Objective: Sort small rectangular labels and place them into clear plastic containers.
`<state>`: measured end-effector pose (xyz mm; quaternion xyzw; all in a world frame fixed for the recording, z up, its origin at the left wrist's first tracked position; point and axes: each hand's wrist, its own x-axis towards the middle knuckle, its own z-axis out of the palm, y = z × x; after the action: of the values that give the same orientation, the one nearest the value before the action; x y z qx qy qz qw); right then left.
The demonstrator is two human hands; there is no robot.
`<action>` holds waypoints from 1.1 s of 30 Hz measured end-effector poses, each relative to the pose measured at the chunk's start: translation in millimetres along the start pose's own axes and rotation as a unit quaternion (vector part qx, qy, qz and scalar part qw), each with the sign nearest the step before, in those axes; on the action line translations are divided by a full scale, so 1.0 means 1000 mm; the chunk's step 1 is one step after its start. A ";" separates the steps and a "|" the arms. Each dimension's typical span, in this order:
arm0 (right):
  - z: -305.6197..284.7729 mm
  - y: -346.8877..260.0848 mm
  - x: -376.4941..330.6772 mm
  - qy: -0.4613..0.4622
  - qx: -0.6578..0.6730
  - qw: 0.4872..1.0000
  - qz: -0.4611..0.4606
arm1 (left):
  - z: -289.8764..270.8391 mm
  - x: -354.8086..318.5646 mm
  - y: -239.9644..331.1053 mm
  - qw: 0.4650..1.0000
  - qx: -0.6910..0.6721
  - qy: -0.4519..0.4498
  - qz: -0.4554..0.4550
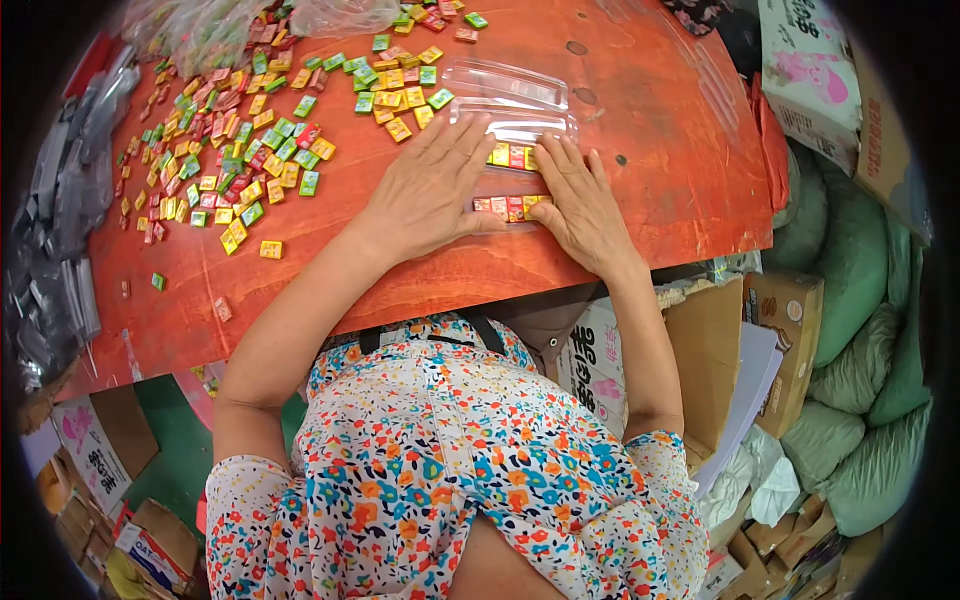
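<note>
Two short rows of small coloured packets sit in a clear plastic tray on the red table. The far row [514, 156] shows yellow and red pieces, and the near row [507, 208] shows red, white and yellow ones. My left hand [422, 195] lies flat along the left side of the rows, fingers stretched forward, thumb pointing in at the near row. On the other side my right hand [582, 205] rests with fingers extended, its thumb touching the near row's right end. Both hands hide the tray's sides. Just beyond the fingertips is another clear plastic piece [508, 85].
Many loose red, yellow and green packets [285, 150] are scattered over the table's [680, 190] left half. Clear bags [205, 35] lie at the far left. Dark plastic strips [75, 190] line the left edge. Cardboard boxes [705, 355] and green sacks [850, 260] stand at the right.
</note>
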<state>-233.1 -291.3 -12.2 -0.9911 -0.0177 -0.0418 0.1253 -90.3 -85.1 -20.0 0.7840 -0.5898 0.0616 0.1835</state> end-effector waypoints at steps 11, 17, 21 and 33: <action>-0.002 0.000 0.001 -0.044 -0.049 0.998 0.005 | 0.009 -0.006 0.008 0.998 0.039 0.027 -0.043; 0.001 0.005 -0.001 -0.035 -0.069 0.997 -0.003 | 0.011 0.003 0.018 0.996 0.016 0.002 -0.084; 0.002 0.008 -0.003 -0.028 -0.067 0.997 -0.007 | 0.015 0.004 0.019 0.996 -0.001 -0.004 -0.089; -0.027 -0.009 0.033 0.101 -0.064 0.993 -0.013 | -0.029 -0.049 0.001 0.986 0.056 0.026 -0.154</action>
<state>-202.4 -288.3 19.1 -0.9874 -0.0155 -0.1447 0.0622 -102.6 -30.8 -7.8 0.8725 -0.4527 0.0860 0.1623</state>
